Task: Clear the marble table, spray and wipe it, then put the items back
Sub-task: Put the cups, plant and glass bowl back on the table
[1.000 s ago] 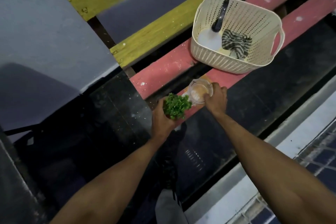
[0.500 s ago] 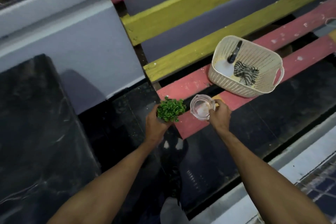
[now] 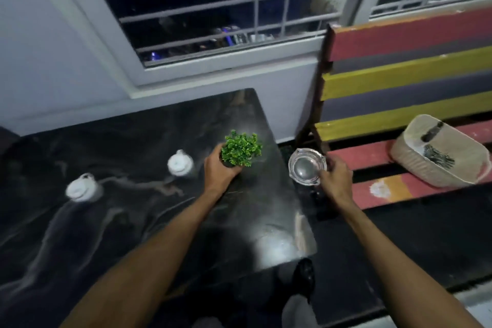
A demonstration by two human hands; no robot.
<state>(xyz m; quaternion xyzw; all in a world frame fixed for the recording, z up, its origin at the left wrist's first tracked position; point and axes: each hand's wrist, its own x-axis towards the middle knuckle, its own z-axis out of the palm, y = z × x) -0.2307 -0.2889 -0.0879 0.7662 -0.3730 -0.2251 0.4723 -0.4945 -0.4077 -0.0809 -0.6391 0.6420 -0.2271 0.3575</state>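
Your right fingers (image 3: 329, 168) are pinching the glass dish (image 3: 306, 166) mid-frame, beyond the surface (image 3: 133, 221) edge, risking a drop; left fingers (image 3: 214, 160) are gripping the plant (image 3: 241, 150).

Both bare forearms reach forward. Left hand (image 3: 219, 169) grips small green potted plant (image 3: 241, 150) (over black marble table (image 3: 127, 224), right edge); right hand (image 3: 336, 177) pinches clear glass ashtray (image 3: 306, 166).

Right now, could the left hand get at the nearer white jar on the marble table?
Probably not yet: the left hand grips the green plant, so it is full. The way itself looks free: only bare marble table lies between it and the white jar.
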